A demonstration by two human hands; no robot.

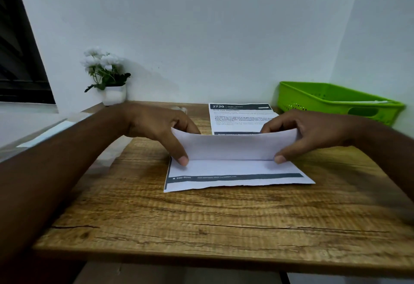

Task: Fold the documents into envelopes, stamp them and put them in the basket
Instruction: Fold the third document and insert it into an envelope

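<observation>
Item: one document [233, 149], flat on the table [201, 227], far flap lifted and pinched at each end by my left hand [156, 126] and right hand [313, 131], thumbs on the crease. Just beyond the grip, a second printed sheet [237, 116]; past the right hand, the green basket [331, 101].

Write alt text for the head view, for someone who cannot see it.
A left hand and a right hand pinch a printed sheet on a wooden table, its far part folded over toward the person. Behind lie another printed document, a green basket and potted white flowers.
</observation>
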